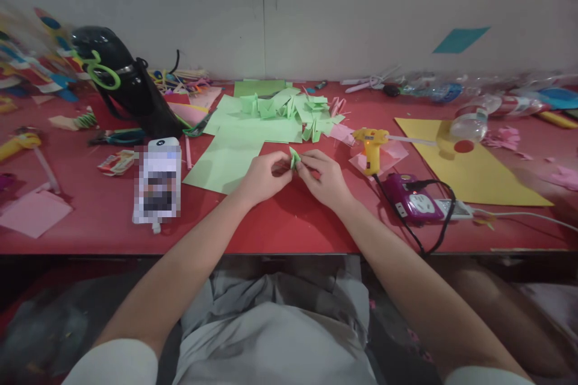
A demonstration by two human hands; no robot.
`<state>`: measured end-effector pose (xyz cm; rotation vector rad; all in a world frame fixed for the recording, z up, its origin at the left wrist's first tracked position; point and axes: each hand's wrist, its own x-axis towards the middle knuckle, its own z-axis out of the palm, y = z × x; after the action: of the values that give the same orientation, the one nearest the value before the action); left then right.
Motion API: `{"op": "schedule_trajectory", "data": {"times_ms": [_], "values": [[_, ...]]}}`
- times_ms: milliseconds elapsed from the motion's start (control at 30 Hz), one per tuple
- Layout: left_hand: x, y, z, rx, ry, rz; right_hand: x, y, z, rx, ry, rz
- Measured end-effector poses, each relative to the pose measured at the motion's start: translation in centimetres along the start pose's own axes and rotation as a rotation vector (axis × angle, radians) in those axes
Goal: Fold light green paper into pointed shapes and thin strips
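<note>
My left hand (264, 176) and my right hand (324, 177) meet over the red table (280, 222), both pinching a small folded green paper piece (294, 158) between their fingertips. The fingers of each hand are curled closed around it. Just behind them lie flat light-green paper sheets (235, 147) and a heap of several folded green paper pieces (289, 109).
A yellow glue gun (371, 145) stands right of my hands, its cord running to a purple power strip (413, 200). A yellow sheet (478, 165) and plastic bottle (469, 121) lie further right. A phone (158, 183), black bag (121, 81) and pink paper (34, 212) sit left.
</note>
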<state>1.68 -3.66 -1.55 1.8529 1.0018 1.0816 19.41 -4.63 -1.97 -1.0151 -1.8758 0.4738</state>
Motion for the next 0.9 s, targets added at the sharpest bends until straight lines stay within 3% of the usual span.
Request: {"op": "schedule_trajectory", "data": {"times_ms": [233,433,533,733,900], "values": [[0.0,0.1,0.3,0.131,-0.046,0.079,-0.3,0.4,0.2,-0.006,0.085,0.096],[0.3,0.1,-0.7,0.373,0.109,0.253,-0.2,0.5,0.0,0.121,0.054,0.154],[0.3,0.3,-1.2,0.382,0.080,0.327,-0.2,0.4,0.0,0.109,0.034,0.164],[0.2,0.7,-1.2,0.161,-0.008,0.248,-0.2,0.4,-0.1,0.136,0.087,0.184],[0.4,0.6,-1.3,0.005,-0.035,0.032,-0.1,0.3,-0.2,0.089,0.121,0.127]]}}
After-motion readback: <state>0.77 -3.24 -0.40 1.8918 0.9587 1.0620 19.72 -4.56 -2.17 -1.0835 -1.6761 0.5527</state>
